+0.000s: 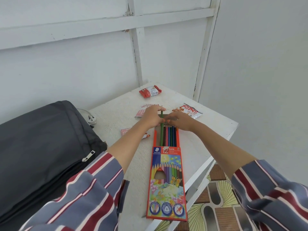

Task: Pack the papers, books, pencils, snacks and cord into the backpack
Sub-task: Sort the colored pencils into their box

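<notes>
White panelled walls close in a corner where a pale tabletop (191, 147) carries the work of packing a school bag. At its centre lies an orange pencil box (166, 180), its inner tray slid out at the far end to show a row of coloured pencils. A person in striped sleeves reaches both hands to that far end. The left hand (153, 116) pinches a green pencil (161, 135) that stands higher than its neighbours at the left edge of the row. The right hand (180, 121) lies over the other pencil ends, just beside the left; whether it grips the tray flap or only presses on it cannot be told. Left of the box sits the dark backpack (41, 147), flat, its zip pull (88, 155) in view and no opening visible. Beyond the box, snack packets are scattered: one red and white (150, 91) at the far edge, one (190, 111) past the right hand, another (141, 112) partly under the left. A fourth (126, 130) peeks from beneath the left forearm. A white plug (90, 120) rests between the backpack and the snacks. The step in hand appears to be seating the last pencil. Next, the tray likely needs pushing home and the box carrying left to the backpack, which would first need opening.
</notes>
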